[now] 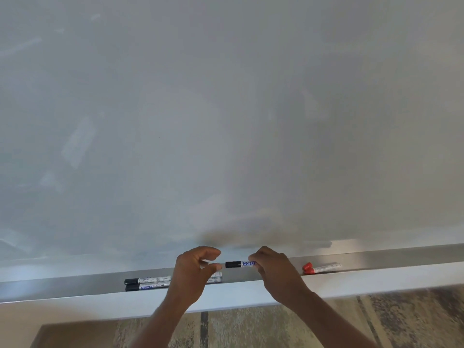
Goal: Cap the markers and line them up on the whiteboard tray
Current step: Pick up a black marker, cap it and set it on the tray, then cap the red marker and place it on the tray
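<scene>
Between my hands, just above the long grey metal whiteboard tray (376,259), my right hand (273,270) pinches a black-capped white marker (239,264), long axis running left-right, cap toward my left hand (193,272), whose fingers are loosely curled, apart from it. Two black-capped markers (147,283) lie left in the tray; red-capped markers (321,268) right.

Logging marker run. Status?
Right hand holds black-capped marker above tray. Left hand open, just off the cap. Two black markers left, red marker right. Nothing blocking.
</scene>
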`<action>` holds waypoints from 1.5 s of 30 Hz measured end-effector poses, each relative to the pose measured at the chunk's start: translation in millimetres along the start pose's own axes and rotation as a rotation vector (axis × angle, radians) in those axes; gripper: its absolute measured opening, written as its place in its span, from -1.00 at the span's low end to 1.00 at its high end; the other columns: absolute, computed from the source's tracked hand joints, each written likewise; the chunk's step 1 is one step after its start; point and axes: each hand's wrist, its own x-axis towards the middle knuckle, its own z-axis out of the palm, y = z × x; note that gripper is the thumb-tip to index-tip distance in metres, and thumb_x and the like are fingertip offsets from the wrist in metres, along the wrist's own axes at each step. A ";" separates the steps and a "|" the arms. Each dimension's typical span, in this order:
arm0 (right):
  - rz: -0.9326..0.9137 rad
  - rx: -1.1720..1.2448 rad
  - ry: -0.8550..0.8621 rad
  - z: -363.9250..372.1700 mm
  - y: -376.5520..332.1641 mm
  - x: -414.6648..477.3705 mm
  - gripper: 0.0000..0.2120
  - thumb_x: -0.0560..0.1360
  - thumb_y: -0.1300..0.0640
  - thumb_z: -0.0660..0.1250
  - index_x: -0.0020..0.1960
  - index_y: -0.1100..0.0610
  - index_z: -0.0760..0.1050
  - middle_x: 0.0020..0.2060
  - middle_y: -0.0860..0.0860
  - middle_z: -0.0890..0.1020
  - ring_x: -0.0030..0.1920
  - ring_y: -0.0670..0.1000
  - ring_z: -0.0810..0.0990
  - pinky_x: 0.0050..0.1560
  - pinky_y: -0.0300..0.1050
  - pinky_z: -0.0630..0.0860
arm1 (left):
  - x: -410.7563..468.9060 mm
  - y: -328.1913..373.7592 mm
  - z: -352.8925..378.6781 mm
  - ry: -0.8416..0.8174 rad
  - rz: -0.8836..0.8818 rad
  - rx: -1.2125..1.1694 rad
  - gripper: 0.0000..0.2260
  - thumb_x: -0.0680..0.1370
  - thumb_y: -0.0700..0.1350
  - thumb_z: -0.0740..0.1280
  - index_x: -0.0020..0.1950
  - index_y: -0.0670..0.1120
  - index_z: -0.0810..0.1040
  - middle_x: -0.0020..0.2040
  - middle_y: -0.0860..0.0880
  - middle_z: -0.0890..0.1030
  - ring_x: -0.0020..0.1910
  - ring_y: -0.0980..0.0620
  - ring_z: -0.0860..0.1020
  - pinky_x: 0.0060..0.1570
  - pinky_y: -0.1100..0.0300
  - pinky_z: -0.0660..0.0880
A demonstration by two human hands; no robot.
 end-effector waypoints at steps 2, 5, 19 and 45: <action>0.030 -0.035 -0.024 20.6 8.0 3.6 -0.78 0.55 0.29 0.26 0.07 0.02 0.56 -0.06 -0.05 0.58 -0.14 0.00 0.54 -0.11 -0.04 0.45 | -0.5 -8.5 -2.9 0.031 -0.003 0.025 -0.76 0.51 -0.15 0.56 -0.03 0.22 0.69 -0.06 0.21 0.74 -0.08 0.19 0.70 -0.12 0.39 0.54; 0.102 -0.115 -0.062 47.3 15.2 4.8 -0.75 0.49 0.33 0.29 -0.03 -0.01 0.52 -0.15 -0.08 0.53 -0.17 -0.02 0.50 -0.16 -0.08 0.33 | -4.5 -19.1 -5.5 0.070 -0.005 0.072 -0.82 0.55 -0.12 0.51 0.01 0.19 0.70 -0.05 0.27 0.72 -0.07 0.27 0.68 -0.10 0.39 0.54; 0.096 -0.248 -0.143 87.9 22.4 5.3 -0.62 0.41 0.38 0.36 0.08 -0.04 0.56 -0.03 -0.07 0.60 0.07 0.05 0.53 0.03 0.01 0.33 | -22.8 -43.6 -7.6 0.138 -0.096 0.067 -0.82 0.59 -0.14 0.47 0.00 0.18 0.68 -0.08 0.21 0.74 -0.04 0.30 0.66 -0.11 0.43 0.54; 0.370 -0.400 -0.106 -13.3 199.7 -75.5 -0.74 0.55 -0.05 0.29 0.24 -0.14 0.49 0.14 -0.13 0.58 0.13 0.00 0.55 -0.02 0.02 0.31 | -4.4 -1.3 85.3 0.011 0.026 0.106 -0.78 0.57 -0.17 0.46 -0.06 0.20 0.68 -0.10 0.28 0.71 -0.06 0.36 0.64 -0.11 0.38 0.53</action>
